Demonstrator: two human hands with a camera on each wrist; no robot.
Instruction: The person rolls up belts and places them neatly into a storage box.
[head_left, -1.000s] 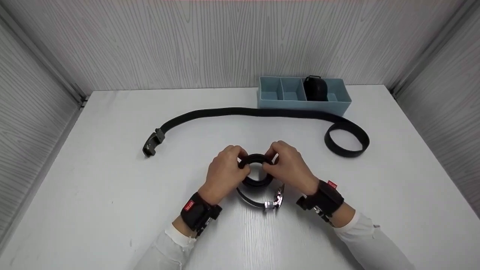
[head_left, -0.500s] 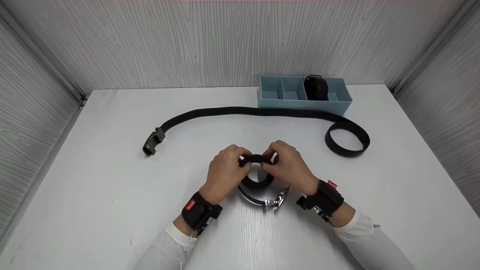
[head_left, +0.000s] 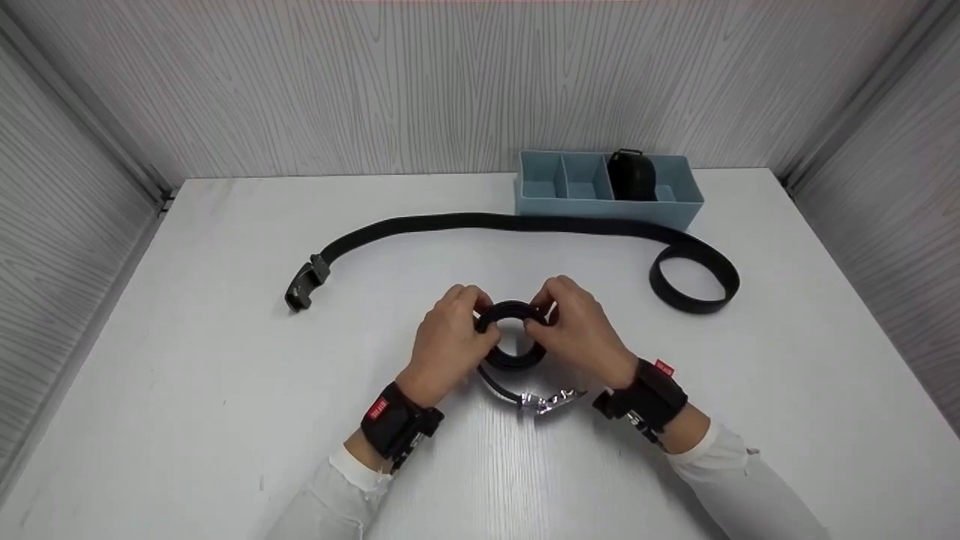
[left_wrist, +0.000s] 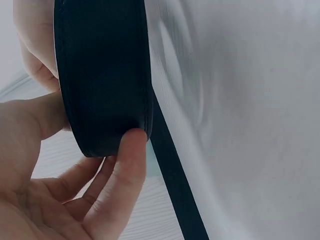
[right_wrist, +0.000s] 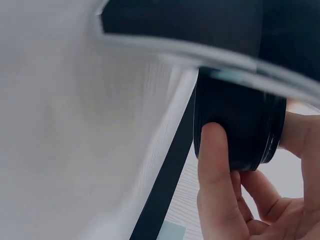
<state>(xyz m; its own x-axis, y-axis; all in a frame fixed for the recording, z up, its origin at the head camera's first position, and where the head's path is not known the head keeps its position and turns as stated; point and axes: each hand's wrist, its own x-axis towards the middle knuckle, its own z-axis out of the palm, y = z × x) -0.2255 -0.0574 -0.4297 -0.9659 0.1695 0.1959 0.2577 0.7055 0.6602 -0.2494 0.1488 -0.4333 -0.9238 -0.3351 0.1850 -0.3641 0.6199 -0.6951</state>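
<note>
Both hands hold a black belt rolled into a coil [head_left: 513, 308] near the middle of the table. My left hand [head_left: 450, 343] grips its left side between thumb and fingers, and my right hand [head_left: 581, 334] pinches the right side. From the coil a loose end curves towards me, ending in a shiny silver buckle [head_left: 534, 403]. In the left wrist view the thumb presses the wide outer face of the coil [left_wrist: 105, 75]. The right wrist view has the fingers around the coil [right_wrist: 232, 120], with a dark, silver-edged shape [right_wrist: 185, 25] close to the camera.
A second black belt [head_left: 480, 220] stretches across the table behind my hands, its dark buckle [head_left: 304, 285] at left and its other end looped at right. Behind it, against the back wall, stands a blue divided box [head_left: 540, 206] holding a rounded black object [head_left: 632, 177].
The coil has moved slightly away from me. Its silver buckle has swung, so its tip now points more to the right. Both hands keep their hold.
</note>
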